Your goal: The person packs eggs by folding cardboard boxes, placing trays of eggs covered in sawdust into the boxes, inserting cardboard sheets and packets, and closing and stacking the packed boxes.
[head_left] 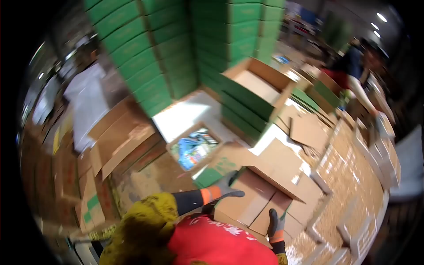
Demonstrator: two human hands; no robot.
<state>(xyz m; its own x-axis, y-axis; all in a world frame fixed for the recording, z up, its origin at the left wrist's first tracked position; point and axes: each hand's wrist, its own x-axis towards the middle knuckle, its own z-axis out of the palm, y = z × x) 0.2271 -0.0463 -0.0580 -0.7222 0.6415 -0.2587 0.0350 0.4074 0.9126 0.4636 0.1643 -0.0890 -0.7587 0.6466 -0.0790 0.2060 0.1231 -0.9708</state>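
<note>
A brown cardboard box (251, 196) lies in front of my red apron, its upper flaps folded inward and a wide flap (276, 170) raised at its far side. My left hand (226, 187), in a grey glove with an orange cuff, rests at the box's left edge with thumb and fingers apart. On the near right part of the box is my right hand (276, 223), gloved the same way, fingers stretched out. Beyond the left hand, a small open carton (194, 148) holds blue packets.
Tall stacks of green boxes (170, 53) rise ahead. An open green-sided box (260, 84) sits on others. Flattened cardboard (119, 132) lies left. Wrapped light-brown goods (353, 176) cover the right side. Another person (353, 66) bends over boxes at the upper right.
</note>
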